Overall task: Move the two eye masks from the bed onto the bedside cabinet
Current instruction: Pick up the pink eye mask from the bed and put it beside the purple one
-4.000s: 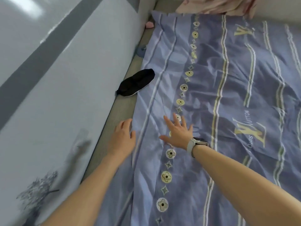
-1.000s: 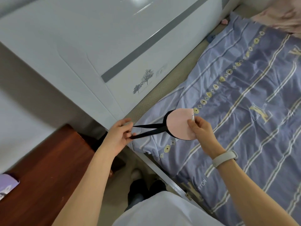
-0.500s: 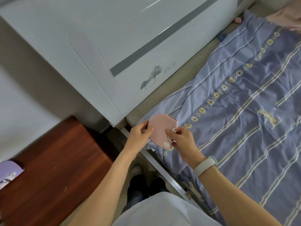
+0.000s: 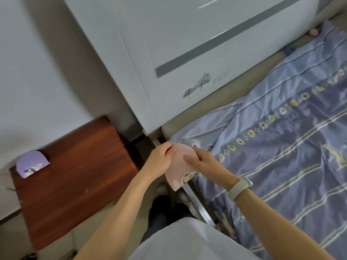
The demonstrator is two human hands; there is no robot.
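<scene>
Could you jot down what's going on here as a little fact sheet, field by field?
Held item: folded pink fabric eye mask
Left hand: grip on the mask's upper left edge
Right hand: grip on the mask's right side, pale wristband on that arm
Mask position: in the air between bed and cabinet
Red-brown wooden bedside cabinet: a folded purple eye mask lies at its far left corner
Bed: blue striped satin sheet, no mask visible on it

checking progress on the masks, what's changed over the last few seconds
The black-backed mask that lay on the bed four seconds ago was picked up; its strap, stretched out a second ago, is gone from sight, and the pink eye mask is now folded between left hand and right hand. Unchanged: purple eye mask on the bedside cabinet.
</scene>
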